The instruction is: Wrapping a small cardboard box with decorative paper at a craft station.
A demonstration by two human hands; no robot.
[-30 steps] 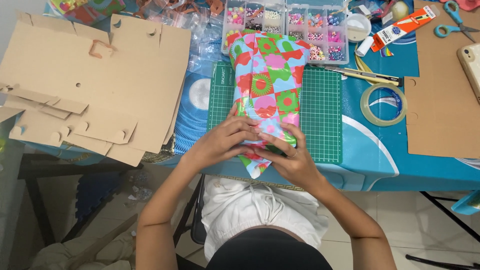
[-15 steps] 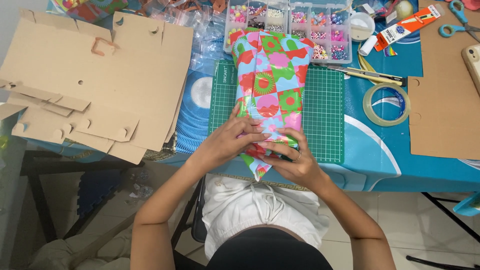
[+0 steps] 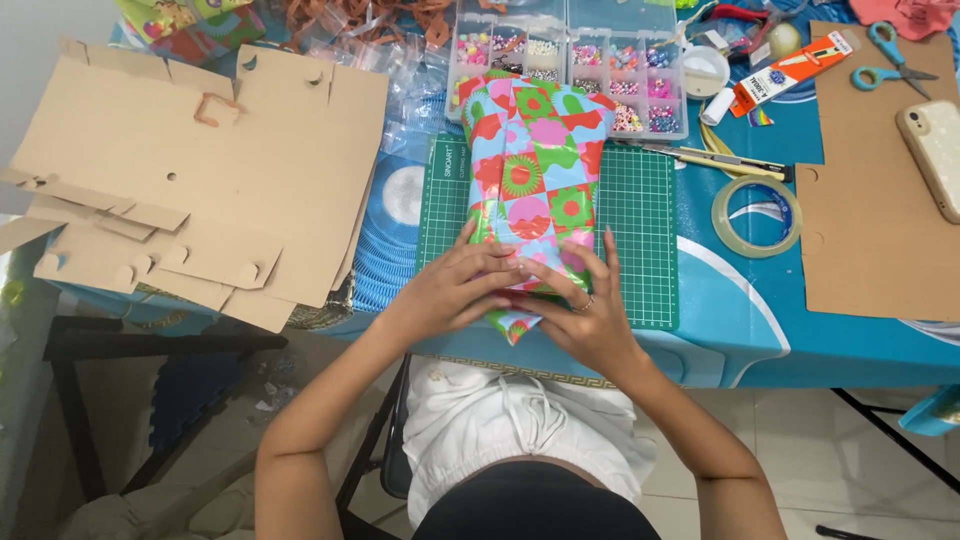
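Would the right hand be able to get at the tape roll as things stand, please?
Probably yes: the tape roll lies uncovered on the table just right of the green mat, with nothing between it and the right hand, though both hands are on the parcel.

The cutting mat (image 3: 640, 230) lies on the desk (image 3: 760, 330) and serves as the landmark. On the mat lies the wrapped parcel (image 3: 530, 180), its far end reaching past the mat's far edge. Both hands rest on the parcel's near end, the left hand (image 3: 455, 290) left of the right hand (image 3: 590, 320). Behind the mat sits the bead organiser (image 3: 570, 60). Left of the mat lie the cardboard sheets (image 3: 200, 180). Right of the mat lies the tape roll (image 3: 757, 215), then a cardboard panel (image 3: 870, 240) bearing the phone (image 3: 935, 150) and scissors (image 3: 890, 60).
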